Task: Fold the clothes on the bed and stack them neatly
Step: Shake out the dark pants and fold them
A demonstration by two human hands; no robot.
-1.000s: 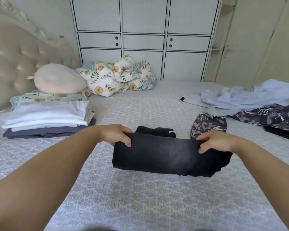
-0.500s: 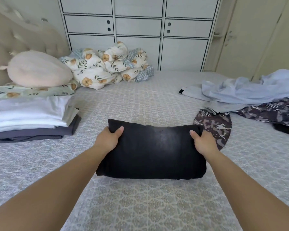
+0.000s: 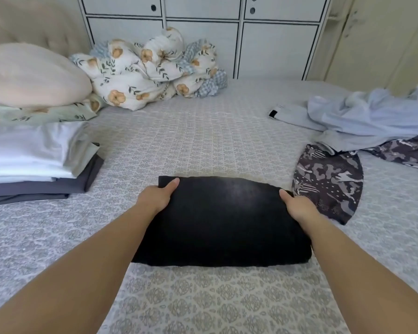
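— Now, what lies at the centre of the grey patterned bed [image 3: 203, 145]?

— One folded black cloth bundle [image 3: 223, 222], thick and rectangular, flat on the cover, its surface smooth and matte.

— And the grip?

— Two hands. The left hand [image 3: 156, 197] clasps the bundle's left end, thumb lying on top, fingers hidden behind the edge. The right hand [image 3: 297, 204] clasps the right end likewise. The bundle spans the gap between them.

— What else, counted from the bundle?

— Left of it, one stack of folded white and grey clothes [image 3: 38, 160]. Just right of it, one dark camouflage-print garment [image 3: 328, 182], unfolded. Beyond that, one crumpled pale blue shirt [image 3: 369, 114]. Far behind the bundle, one bunched floral quilt [image 3: 152, 68].
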